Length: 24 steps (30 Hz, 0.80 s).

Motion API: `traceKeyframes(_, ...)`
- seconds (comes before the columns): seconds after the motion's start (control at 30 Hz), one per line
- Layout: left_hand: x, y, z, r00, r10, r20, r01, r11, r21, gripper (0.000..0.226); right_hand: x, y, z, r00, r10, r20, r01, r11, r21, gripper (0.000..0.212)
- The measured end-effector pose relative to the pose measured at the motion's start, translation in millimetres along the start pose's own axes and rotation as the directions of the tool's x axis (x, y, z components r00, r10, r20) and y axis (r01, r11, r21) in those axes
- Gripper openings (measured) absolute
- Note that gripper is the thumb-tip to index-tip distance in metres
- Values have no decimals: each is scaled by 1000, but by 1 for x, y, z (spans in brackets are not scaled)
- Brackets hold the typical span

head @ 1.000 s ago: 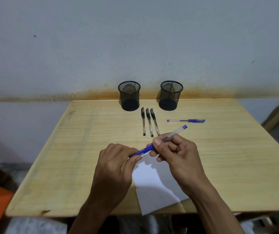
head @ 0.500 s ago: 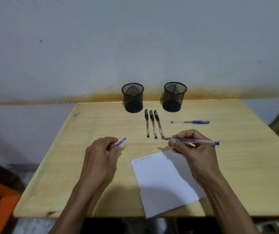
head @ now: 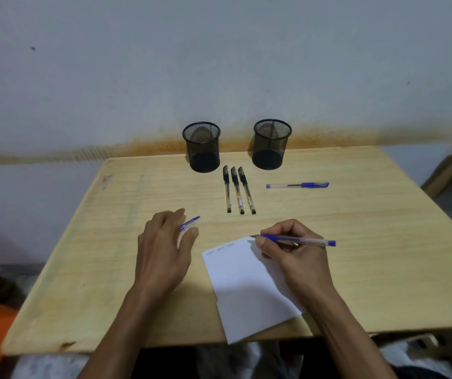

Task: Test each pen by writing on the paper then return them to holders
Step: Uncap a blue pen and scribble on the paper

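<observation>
Wooden table point(head: 356, 242), paper point(head: 241, 283) scribbles illegible, pen labels unreadable

**One head camera, looking forward and down**

A single wide view from the person's head faces the wall point(head: 219, 64), looking down over the wooden table point(head: 369, 242); both forearms enter from the bottom edge, close to the lens.
</observation>
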<state>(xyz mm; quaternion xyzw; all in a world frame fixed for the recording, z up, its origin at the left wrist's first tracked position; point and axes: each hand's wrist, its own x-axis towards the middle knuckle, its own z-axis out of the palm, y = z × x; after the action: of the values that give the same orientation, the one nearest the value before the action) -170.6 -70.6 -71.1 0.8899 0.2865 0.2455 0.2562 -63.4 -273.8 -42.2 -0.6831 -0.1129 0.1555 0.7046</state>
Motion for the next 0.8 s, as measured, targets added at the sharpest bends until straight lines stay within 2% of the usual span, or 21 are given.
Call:
traceKeyframes(0.1, -15, 6, 5, 979, 202, -33, -203, 978, -42, 38, 2, 2, 4, 1000, -4, -27, 3, 999, -39, 7)
traceKeyframes(0.2, -23, 4, 20, 925, 367, 100, -369, 929, 7, 44, 4, 6, 9, 999, -33, 30, 37, 986, -165, 8)
traceKeyframes(0.3, -30, 0, 25, 904, 367, 218, -379, 925, 16, 51, 6, 11, 12, 995, -50, 89, 71, 965, -254, 11)
traceKeyframes(0.43, -29, 3, 21, 898, 343, 276, -365, 931, 30, 49, 16, 11, 14, 992, -75, 104, 105, 939, -327, 14)
traceKeyframes(0.6, -31, 5, 21, 904, 291, 313, -324, 944, 58, 55, 27, 15, 21, 988, -102, 115, 143, 880, -453, 14)
traceKeyframes(0.8, -32, 1, 23, 909, 294, 297, -326, 943, 63, 57, 32, 25, 21, 983, -125, 135, 175, 865, -470, 17)
